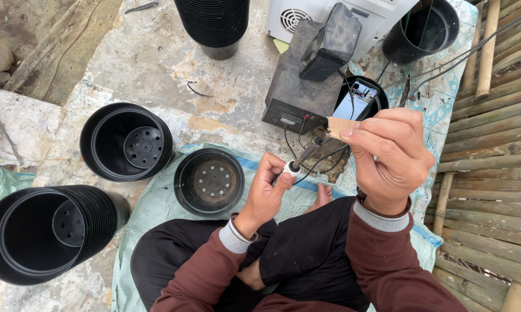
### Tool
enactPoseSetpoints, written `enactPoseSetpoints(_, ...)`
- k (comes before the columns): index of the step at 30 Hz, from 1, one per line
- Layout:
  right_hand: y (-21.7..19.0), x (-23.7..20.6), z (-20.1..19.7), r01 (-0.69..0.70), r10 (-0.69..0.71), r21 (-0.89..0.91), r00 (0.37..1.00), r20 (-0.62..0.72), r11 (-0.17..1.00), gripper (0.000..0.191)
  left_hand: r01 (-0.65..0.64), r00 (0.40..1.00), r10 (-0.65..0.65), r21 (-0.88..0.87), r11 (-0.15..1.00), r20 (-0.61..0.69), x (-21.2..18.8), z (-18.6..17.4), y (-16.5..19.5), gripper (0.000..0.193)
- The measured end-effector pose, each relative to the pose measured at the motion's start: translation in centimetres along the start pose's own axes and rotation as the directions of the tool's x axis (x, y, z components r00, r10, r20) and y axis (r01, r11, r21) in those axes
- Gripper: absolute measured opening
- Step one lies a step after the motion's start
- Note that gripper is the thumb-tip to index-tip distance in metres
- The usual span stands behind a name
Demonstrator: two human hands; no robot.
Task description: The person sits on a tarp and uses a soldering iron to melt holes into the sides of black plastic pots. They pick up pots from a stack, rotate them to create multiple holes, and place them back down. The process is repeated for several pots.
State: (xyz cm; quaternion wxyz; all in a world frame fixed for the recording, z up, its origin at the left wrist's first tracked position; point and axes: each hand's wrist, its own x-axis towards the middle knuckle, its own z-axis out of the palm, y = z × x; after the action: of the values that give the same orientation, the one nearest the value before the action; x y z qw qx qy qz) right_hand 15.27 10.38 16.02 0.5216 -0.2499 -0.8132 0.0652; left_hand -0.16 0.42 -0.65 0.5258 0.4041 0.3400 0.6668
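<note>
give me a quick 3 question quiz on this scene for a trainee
1. True or false: the left hand holds a corded tool with a white collar.
2. What does the right hand pinch? A) a tan flat piece B) a spoon C) a black pot
3. Which lies nearest the left hand: the single dusty pot or the sideways pot stack?

Key: 1 true; 2 A; 3 the single dusty pot.

Left hand (267, 190) pinches the white end of a corded tool (293, 167); right hand (387, 159) grips a tan wooden handle (338, 127). Beside them, one black pot (209, 181) sits on the green sack (156, 202).
</note>
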Motion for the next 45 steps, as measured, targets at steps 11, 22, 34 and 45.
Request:
enactPoseSetpoints(11, 0.0, -0.3, 0.5, -0.047, 0.047, -0.009, 0.999, -0.028, 0.999, 0.022, -0.011, 0.999, 0.019, 0.166, 0.986, -0.051, -0.1, 0.1, 0.6, 0.036)
enactPoseSetpoints(22, -0.1, -0.1, 0.7, -0.017, 0.017, -0.012, 1.0, 0.015, 1.0, 0.022, 0.056, 0.998, -0.058, 0.061, 0.997, 0.029, -0.3, 0.1, 0.6, 0.034)
enactPoseSetpoints(34, 1.2, -1.1, 0.9, -0.219, 0.208, 0.304, 0.976, 0.067, 0.927, 0.026, 0.015, 1.0, -0.014, -0.096, 0.995, 0.013, 0.2, -0.3, 0.7, 0.037)
enactPoseSetpoints(45, 2.2, -2.1, 1.5, -0.555, 0.604, 0.603, 0.784, 0.147, 0.573, 0.031, 0.141, 0.989, -0.134, -0.145, 0.979, 0.055, 0.1, -0.2, 1.6, 0.036)
